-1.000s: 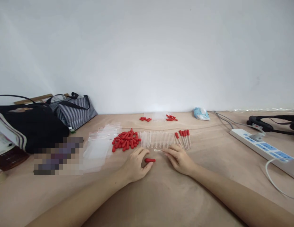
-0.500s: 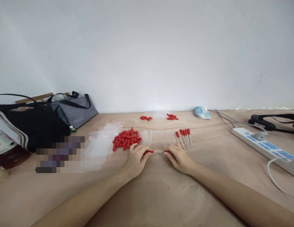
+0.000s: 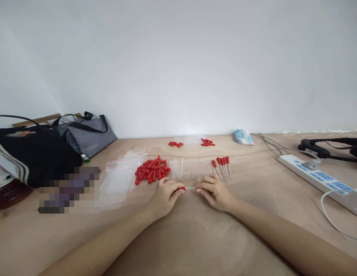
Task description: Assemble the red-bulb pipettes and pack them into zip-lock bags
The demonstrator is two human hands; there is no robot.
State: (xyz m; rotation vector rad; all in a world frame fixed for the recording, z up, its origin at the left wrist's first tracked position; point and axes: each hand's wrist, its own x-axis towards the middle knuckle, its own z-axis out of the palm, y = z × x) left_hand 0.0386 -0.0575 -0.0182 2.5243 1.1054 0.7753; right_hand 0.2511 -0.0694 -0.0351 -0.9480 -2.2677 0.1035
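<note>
Centrally, just below the frame's middle, the left hand [image 3: 166,196] pinches a small red rubber bulb [image 3: 182,188] between thumb and fingertips, while the right hand [image 3: 214,193] grips the other end of a thin clear glass tube [image 3: 190,188]; bulb and tube meet between the two hands, low over the tan, matte table [image 3: 195,237]. Just above lie a loose heap of glossy red bulbs [image 3: 151,173], a neat row of clear tubes [image 3: 191,169] and a few finished droppers [image 3: 222,165] with red tops. Crinkled transparent zip bags [image 3: 120,176] sit left of centre. At right, a white power strip [image 3: 316,176] shows blue sockets. No writing is legible.
</note>
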